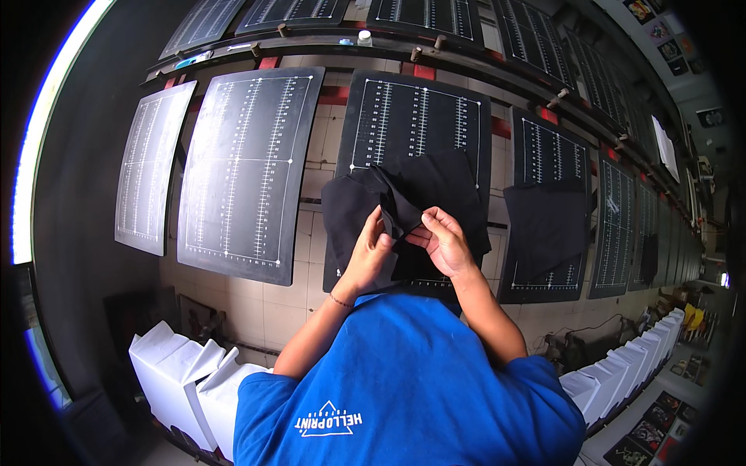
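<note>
A crumpled piece of black cloth (447,182) lies over the lower part of a black board (402,116) marked with white rulers and a border. Whether the cloth is a whole garment cannot be made out. My left hand (368,255) grips a raised fold of it, thumb and fingers closed. On the fold's other side, my right hand (444,242) pinches the cloth's edge between thumb and fingers. Both hands are close together in front of my chest, above the near end of the board. The folds hide some of the fingertips.
Similar ruled boards (241,171) stand in rows to the left, right and beyond. Another black cloth (547,229) covers part of the board at right. A dark rail (326,48) crosses behind, with a small white jar (364,38) on it. White sheets (167,373) hang at lower left.
</note>
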`<state>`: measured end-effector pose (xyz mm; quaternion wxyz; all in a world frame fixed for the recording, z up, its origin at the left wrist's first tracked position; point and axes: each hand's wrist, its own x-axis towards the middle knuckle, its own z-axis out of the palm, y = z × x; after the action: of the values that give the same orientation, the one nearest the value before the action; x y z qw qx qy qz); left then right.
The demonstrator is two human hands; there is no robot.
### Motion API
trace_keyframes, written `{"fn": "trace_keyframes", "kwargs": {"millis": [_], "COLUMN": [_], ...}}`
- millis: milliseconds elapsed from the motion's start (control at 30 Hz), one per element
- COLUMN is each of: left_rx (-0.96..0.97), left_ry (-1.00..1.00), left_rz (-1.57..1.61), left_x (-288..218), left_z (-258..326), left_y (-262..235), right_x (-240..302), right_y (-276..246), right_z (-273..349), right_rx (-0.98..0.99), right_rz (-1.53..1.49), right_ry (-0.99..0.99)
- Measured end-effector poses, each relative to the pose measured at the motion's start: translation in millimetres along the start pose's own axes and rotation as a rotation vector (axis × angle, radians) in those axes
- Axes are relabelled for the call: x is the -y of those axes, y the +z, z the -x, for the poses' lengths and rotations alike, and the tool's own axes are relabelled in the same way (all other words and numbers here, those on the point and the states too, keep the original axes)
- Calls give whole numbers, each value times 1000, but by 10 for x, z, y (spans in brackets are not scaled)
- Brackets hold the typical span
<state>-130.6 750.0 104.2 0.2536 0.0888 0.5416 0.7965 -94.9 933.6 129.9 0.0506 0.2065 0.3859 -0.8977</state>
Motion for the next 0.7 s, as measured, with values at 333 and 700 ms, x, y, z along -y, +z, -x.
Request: {"fn": "trace_keyframes", "kwargs": {"millis": [333,700], "left_rx": [-458,-367], "left_ry": [-157,-76], "left_rz": [112,251], "left_x": [-246,-313], "left_z": [39,97], "left_y": [-221,-97], "right_x": [347,27], "right_y": [-608,-69], "right_z": [305,407], "right_rx": [-354,-53], "right_rz": [-128,1174], "right_ry": [-325,-566]}}
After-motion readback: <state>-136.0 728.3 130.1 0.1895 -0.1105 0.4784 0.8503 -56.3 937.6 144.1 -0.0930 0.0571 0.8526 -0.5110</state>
